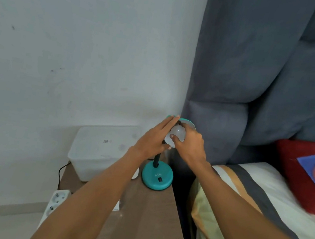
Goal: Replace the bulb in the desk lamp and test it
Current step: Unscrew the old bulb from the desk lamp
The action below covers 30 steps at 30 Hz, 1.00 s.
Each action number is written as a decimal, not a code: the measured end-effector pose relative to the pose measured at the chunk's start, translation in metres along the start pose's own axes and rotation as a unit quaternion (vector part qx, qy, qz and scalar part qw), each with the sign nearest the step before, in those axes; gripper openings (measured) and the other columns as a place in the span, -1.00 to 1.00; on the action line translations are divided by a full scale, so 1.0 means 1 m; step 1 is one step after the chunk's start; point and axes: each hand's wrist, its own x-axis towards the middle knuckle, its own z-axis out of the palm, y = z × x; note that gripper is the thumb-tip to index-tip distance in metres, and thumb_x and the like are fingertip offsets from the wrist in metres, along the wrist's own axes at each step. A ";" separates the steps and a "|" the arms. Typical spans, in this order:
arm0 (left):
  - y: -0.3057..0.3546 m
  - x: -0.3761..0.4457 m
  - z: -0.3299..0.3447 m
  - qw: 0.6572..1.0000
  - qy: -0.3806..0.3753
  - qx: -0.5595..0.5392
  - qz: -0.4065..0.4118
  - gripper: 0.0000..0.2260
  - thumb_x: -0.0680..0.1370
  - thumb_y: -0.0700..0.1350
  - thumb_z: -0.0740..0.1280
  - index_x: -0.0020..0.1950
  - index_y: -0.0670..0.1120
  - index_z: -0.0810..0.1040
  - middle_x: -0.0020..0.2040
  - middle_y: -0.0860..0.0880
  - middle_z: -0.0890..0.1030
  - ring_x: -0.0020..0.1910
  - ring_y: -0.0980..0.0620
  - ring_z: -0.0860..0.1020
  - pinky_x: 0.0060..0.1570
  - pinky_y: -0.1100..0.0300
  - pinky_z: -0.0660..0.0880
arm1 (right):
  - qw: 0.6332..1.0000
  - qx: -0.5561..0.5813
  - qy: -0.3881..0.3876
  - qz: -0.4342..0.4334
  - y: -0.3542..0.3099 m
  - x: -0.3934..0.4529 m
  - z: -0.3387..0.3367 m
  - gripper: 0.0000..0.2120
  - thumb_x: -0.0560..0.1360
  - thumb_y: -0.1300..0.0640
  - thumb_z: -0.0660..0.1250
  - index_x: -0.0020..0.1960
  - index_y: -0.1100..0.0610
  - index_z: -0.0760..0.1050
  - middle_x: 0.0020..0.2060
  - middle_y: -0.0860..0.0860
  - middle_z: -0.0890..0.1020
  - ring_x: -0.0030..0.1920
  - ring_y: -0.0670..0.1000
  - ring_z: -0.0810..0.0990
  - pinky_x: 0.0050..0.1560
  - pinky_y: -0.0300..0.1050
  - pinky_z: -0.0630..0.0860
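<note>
A teal desk lamp stands on a brown bedside table (147, 215); its round base (157, 177) carries a black switch, and a dark neck rises to the teal shade (189, 123). My left hand (155, 139) grips the shade from the left, fingers stretched along its rim. My right hand (188, 145) holds a white frosted bulb (178, 132) at the shade's opening, fingers wrapped around the globe. The socket and the bulb's screw end are hidden behind my hands.
A translucent white plastic box (101, 150) sits on the table behind the lamp. A white power strip (56, 200) lies on the floor at left with a black cable. A grey padded headboard (259, 83), a striped pillow and a red cushion (306, 174) lie to the right.
</note>
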 end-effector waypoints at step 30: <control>-0.007 0.000 -0.006 1.000 -0.007 -0.013 0.017 -0.07 0.47 -0.17 0.57 0.67 0.06 0.07 0.64 -0.04 0.24 0.44 -0.20 0.48 0.39 -0.06 0.49 | 0.995 -0.082 0.042 -0.043 0.015 -0.001 0.034 -0.34 0.50 0.12 0.43 0.51 0.13 0.22 0.45 0.16 0.35 0.36 0.23 0.44 0.22 0.18 0.54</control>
